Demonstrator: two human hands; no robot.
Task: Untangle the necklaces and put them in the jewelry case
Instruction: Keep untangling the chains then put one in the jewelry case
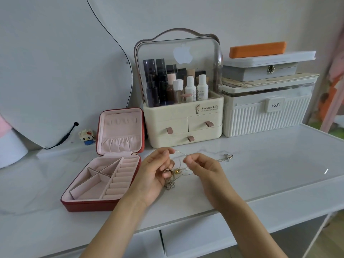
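A tangle of thin necklaces (176, 173) with a gold bead and metal pendants hangs between my hands, its lower end resting on the white marble desk (260, 174). My left hand (154, 174) pinches one end of a fine gold chain (179, 152) at the top. My right hand (202, 169) pinches the same chain a little to the right. A silver necklace with ring pendants (228, 156) trails off to the right on the desk. The red jewelry case (104, 175) lies open to the left, its pink compartments bare.
A cream cosmetics organizer (183, 116) with drawers stands right behind my hands. A white ribbed storage box (266, 112) with stacked boxes sits at the back right. A mirror (61, 71) leans at the back left beside a small block figure (86, 135). The desk's front edge runs below my wrists.
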